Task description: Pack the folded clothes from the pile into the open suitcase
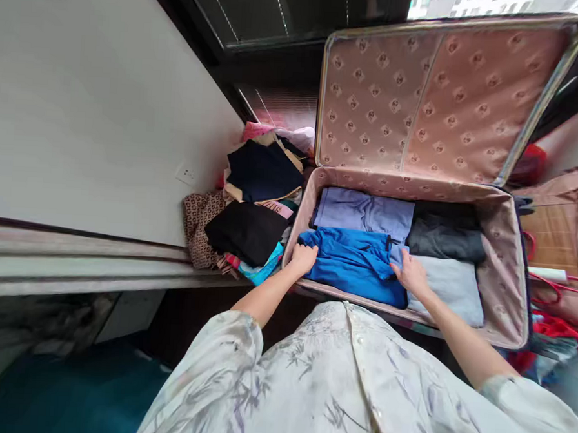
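Suitcase (503,279) lies open, lid (441,95) propped up at the back, base already holding a lavender piece (361,210), a dark grey one (445,241) and a pale grey one (452,286). The bright blue folded garment (352,262) sits in the front-left quarter of the base, against the near wall.

I've got both hands on it: left hand (302,257) pressing its left edge, fingers (311,249) curled loosely onto the cloth; right hand (412,273) flat at its right edge, fingers (399,266) spread, nothing pinched.

My read: press evenly from both edges, smooth toward the middle, keep the fold square to the wall (loose clothes pile (250,208) sits outside, left).
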`<state>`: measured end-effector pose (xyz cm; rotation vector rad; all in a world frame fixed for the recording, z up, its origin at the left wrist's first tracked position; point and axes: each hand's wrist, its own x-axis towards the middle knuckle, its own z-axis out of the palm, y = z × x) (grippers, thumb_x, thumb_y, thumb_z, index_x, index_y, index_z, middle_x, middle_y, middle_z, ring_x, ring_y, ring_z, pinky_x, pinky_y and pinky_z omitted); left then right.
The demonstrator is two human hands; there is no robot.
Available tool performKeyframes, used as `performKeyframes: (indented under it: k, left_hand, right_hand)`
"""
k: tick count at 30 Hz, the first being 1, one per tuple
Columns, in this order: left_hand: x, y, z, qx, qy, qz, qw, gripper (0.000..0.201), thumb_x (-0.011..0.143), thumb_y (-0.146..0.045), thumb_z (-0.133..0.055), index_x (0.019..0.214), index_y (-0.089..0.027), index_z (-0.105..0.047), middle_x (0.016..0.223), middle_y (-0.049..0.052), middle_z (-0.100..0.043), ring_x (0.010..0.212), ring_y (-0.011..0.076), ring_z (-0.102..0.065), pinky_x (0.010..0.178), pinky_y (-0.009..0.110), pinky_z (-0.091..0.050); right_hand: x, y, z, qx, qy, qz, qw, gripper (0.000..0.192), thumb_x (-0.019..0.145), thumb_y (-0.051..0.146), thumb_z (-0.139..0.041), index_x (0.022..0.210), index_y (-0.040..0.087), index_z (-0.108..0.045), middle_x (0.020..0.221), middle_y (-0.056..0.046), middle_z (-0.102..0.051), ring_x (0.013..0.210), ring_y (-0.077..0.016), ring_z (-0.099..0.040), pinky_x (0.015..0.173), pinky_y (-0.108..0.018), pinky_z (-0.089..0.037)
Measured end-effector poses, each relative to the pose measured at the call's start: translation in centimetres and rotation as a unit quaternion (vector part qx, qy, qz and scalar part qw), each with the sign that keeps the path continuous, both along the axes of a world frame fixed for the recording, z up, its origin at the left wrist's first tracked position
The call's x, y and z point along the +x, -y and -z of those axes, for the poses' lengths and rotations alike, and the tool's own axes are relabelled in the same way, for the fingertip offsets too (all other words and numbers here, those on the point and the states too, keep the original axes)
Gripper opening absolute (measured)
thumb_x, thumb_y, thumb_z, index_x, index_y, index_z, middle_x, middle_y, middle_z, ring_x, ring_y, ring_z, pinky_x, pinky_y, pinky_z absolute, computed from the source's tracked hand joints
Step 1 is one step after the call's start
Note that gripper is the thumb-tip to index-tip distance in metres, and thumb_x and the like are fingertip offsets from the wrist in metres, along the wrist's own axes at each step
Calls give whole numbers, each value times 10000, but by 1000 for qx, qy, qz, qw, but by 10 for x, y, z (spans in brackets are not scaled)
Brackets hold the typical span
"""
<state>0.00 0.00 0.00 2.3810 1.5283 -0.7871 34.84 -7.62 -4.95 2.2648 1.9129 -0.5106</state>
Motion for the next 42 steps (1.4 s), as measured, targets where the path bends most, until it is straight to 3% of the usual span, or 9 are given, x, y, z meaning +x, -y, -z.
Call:
performKeyframes:
  k: [4,7,13,19,23,26,29,37,42]
  left_hand:
    - [8,-12,-3,28,3,11,1000,301,1021,-116,-426,1190,-80,-672,1182,238,-692,1139,331,-639,990,465,-403]
    - [11,-13,0,11,40,87,995,305,986,-204,-573,1270,-125,-651,1394,214,-601,1302,338,-533,1056,454,-368]
    - [1,-11,13,-85,7,137,987,274,887,-163,-688,1153,-109,-718,1113,187,-718,1088,319,-643,1045,492,-383]
    - [4,-30,14,-41,34,124,991,270,950,-176,-596,1189,-120,-707,1408,224,-571,1279,365,-537,1042,485,-406]
    - [14,-52,14,34,66,59,996,640,897,-303,-727,1469,-118,-508,1588,256,-396,1425,394,-410,1128,498,-357]
    - [16,-71,15,15,41,-24,999,604,961,-182,-577,1526,-50,-410,1402,290,-561,1283,350,-567,1076,467,-407]
    - [7,-82,10,-29,31,-39,998,449,952,-72,-489,1398,-66,-547,1149,222,-685,1097,301,-671,997,419,-452]
    - [-41,-23,0,-68,64,84,992,347,1035,-156,-382,1159,-216,-700,1095,149,-643,1024,266,-630,990,434,-417]
    - [-33,-18,8,-138,70,102,983,268,886,-311,-704,1118,-178,-705,1353,191,-549,1249,359,-531,1039,478,-427]
  right_hand:
    - [-25,8,-8,80,-34,-188,978,623,1012,455,-483,1585,219,-408,1592,-180,-432,1385,-366,-432,1026,-461,-433]
    - [-37,12,1,28,-42,-264,963,653,966,296,-539,1600,262,-386,1614,-168,-408,1399,-361,-423,998,-453,-435]
    - [-21,-9,21,-77,-34,-166,982,513,964,131,-404,1463,147,-524,1275,-173,-669,1149,-292,-593,904,-382,-439]
    - [-3,-52,21,-54,-8,-120,991,459,977,195,-416,1414,123,-537,1282,-211,-640,1166,-321,-570,929,-398,-429]
    - [-5,-73,26,-3,-14,-152,988,677,944,344,-543,1575,185,-356,1488,-216,-504,1332,-377,-435,1005,-460,-399]
    - [-10,-86,31,-26,-29,-193,981,739,898,334,-599,1582,207,-350,1462,-200,-531,1289,-372,-452,1006,-466,-369]
    - [-9,-92,29,-50,-39,-223,973,548,873,212,-569,1420,190,-545,1278,-173,-640,1172,-328,-506,942,-414,-357]
    - [25,-2,27,27,-134,-339,931,249,894,191,-507,1016,244,-718,913,-106,-591,908,-259,-466,872,-399,-352]
    - [16,31,38,-7,-201,-319,926,259,905,397,-582,1059,268,-746,990,-96,-588,907,-242,-517,850,-382,-442]
